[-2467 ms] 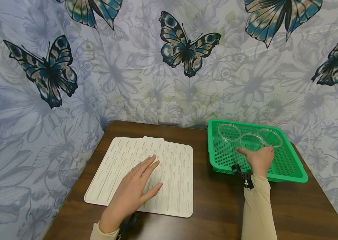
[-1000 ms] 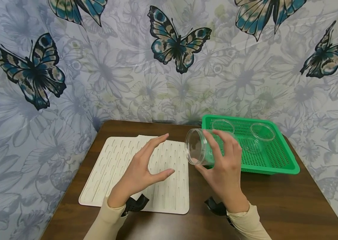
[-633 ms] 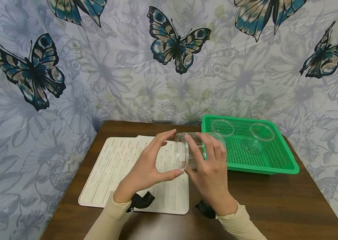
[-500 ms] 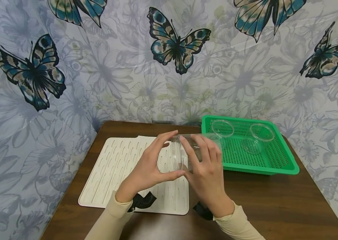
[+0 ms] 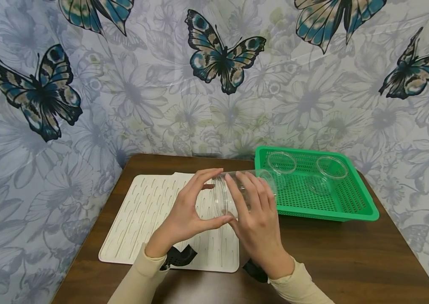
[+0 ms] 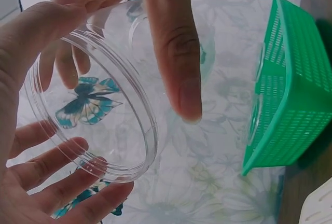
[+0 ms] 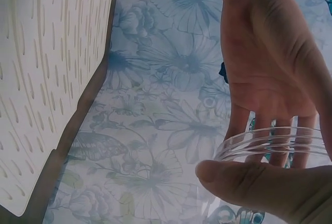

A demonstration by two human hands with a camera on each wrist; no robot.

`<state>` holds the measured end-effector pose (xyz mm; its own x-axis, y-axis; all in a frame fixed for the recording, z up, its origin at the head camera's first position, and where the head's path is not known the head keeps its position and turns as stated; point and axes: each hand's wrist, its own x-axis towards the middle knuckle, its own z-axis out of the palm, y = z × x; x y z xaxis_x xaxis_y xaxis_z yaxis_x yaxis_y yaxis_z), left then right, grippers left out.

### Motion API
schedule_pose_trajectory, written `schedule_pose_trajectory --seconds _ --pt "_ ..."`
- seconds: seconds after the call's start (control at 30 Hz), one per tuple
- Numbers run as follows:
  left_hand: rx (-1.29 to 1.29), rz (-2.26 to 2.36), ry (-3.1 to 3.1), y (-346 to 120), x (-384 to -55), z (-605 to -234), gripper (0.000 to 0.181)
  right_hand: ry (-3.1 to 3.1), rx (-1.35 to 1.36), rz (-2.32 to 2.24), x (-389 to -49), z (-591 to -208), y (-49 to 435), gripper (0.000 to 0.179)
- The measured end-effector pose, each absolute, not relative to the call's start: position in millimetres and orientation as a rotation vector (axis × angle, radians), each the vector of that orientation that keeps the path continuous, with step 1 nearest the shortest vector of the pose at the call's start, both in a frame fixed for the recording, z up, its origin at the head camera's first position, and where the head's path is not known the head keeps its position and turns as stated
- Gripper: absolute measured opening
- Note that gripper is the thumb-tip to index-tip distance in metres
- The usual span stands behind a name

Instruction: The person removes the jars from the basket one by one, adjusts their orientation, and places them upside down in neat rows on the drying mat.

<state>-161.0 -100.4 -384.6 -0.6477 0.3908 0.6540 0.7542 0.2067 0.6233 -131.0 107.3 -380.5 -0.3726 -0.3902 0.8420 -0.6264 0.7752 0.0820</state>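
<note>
A clear jar point(image 5: 221, 196) with a ridged rim lies sideways in the air, its mouth to the left, over the right part of the white ridged mat point(image 5: 153, 219). My right hand point(image 5: 258, 219) grips its body, fingers over the top and thumb below. Around the rim end curls my left hand point(image 5: 184, 211), thumb on one side and fingers on the other. In the left wrist view the jar's rim point(image 6: 150, 130) sits between my left thumb and fingers point(image 6: 62, 156). The right wrist view shows my right thumb point(image 7: 244, 180) along the jar.
A green perforated basket point(image 5: 332, 213) stands at the table's right rear. Two more clear jars, left point(image 5: 282, 162) and right point(image 5: 332, 167), stand in it. The brown wooden table point(image 5: 313, 261) meets a butterfly-patterned cloth point(image 5: 153, 105) behind.
My right hand has lifted a jar out of the basket, turned it sideways and carried it left. My left hand has moved right from above the mat to the jar's rim.
</note>
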Motion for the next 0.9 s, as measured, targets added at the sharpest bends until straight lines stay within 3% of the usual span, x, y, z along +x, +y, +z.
schedule_pose_trajectory --seconds 0.47,0.63,0.9 --pt "-1.076 -1.5 -2.141 -115 -160 -388 0.097 -2.141 0.91 0.537 -122 -358 139 0.12" --pt "-1.091 -1.555 -2.129 -122 -158 -388 0.098 -2.187 0.855 0.812 -127 -355 163 0.116" --pt "-1.162 -1.658 -2.094 -126 -156 -387 0.094 -2.308 0.87 1.449 -136 -367 192 0.125"
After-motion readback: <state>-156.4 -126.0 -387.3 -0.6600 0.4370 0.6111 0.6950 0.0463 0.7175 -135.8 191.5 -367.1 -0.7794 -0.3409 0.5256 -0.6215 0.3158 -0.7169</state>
